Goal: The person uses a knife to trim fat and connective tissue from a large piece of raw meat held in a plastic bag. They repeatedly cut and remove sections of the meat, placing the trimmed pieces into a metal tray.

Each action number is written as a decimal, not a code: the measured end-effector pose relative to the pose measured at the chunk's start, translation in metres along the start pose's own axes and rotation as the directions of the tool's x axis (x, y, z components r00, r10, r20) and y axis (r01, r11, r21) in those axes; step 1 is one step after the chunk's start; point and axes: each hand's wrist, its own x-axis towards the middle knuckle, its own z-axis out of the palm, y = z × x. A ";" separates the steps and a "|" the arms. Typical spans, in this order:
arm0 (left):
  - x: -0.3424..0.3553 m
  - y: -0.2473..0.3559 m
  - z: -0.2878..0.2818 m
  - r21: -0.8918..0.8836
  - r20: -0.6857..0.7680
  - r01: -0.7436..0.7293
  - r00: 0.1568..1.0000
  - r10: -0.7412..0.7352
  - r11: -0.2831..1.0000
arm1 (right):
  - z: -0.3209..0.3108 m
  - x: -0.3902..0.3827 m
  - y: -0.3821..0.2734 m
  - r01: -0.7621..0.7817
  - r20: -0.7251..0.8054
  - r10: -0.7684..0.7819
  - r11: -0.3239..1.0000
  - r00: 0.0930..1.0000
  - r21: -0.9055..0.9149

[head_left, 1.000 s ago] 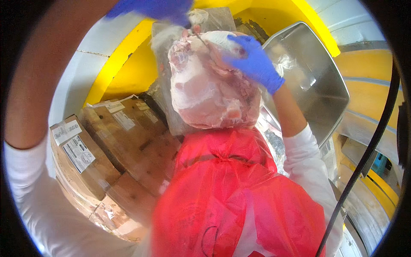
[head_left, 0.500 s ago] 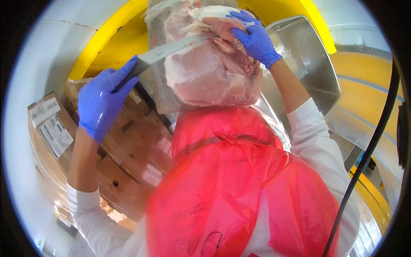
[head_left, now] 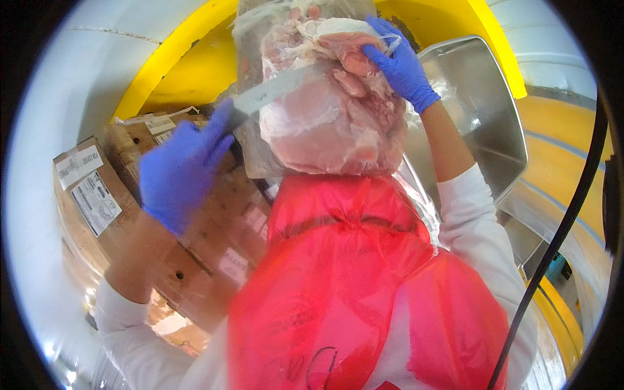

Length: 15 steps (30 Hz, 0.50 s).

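A large block of pale pink raw meat lies in front of me on clear plastic wrap. My left hand, in a blue glove and smeared by motion, is closed around the handle of a knife. The blade points right and lies across the upper left part of the meat, its tip by the loose folds. On the far right side of the meat, my right hand, also gloved in blue, grips a flap of meat with whitish fat or film. Its thumb and fingers are bent over that flap.
A steel tub stands right of the meat. Cardboard boxes with labels are stacked at the left. Behind the meat curves a yellow rim. A red plastic apron covers my front, and a black cable hangs at the right.
My left hand has moved right, sliding the knife further across the meat. The right hand keeps its hold on the flap. The whole view has shifted slightly.
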 end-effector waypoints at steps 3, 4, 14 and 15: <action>-0.010 0.028 0.015 -0.032 0.035 0.098 0.995 -0.097 0.995 | -0.011 0.015 0.005 0.030 0.119 -0.026 0.999 0.993 -0.029; -0.012 0.040 0.020 -0.051 0.054 0.145 0.988 -0.142 0.988 | -0.013 0.017 0.006 0.060 0.178 -0.050 0.997 0.983 -0.047; 0.044 0.053 -0.032 -0.220 0.067 0.144 0.989 -0.132 0.965 | -0.008 0.068 0.023 -0.134 0.401 -0.013 0.932 0.916 0.336; 0.062 0.047 -0.049 -0.185 0.055 0.043 0.998 -0.034 0.982 | -0.011 0.068 0.022 -0.134 0.411 -0.012 0.937 0.912 0.324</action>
